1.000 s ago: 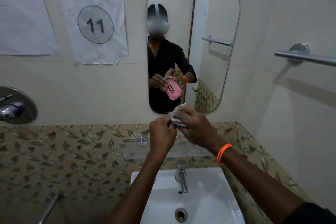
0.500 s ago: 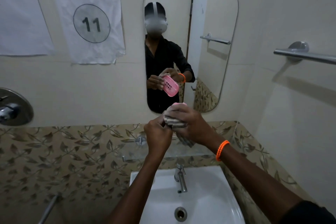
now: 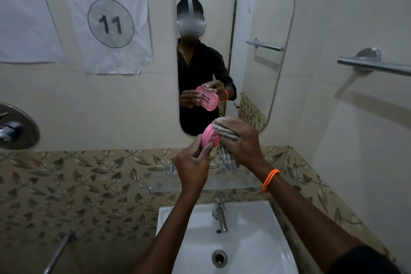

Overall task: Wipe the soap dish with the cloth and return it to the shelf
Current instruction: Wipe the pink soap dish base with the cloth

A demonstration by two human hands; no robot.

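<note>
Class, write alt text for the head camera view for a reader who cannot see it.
A left hand holds a pink soap dish while the right hand presses a striped cloth against it, above a glass shelf and white sink. A wall mirror reflects the person.

- Dim, flat indoor light, source unseen
- Soft shadow under towel bar [image 3: 375, 65]
- Wide-angle bending at edges
- Mild softness, no glare

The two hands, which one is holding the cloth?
The right hand, the one with the orange wristband, presses the striped cloth; the left hand grips the pink soap dish.
</note>
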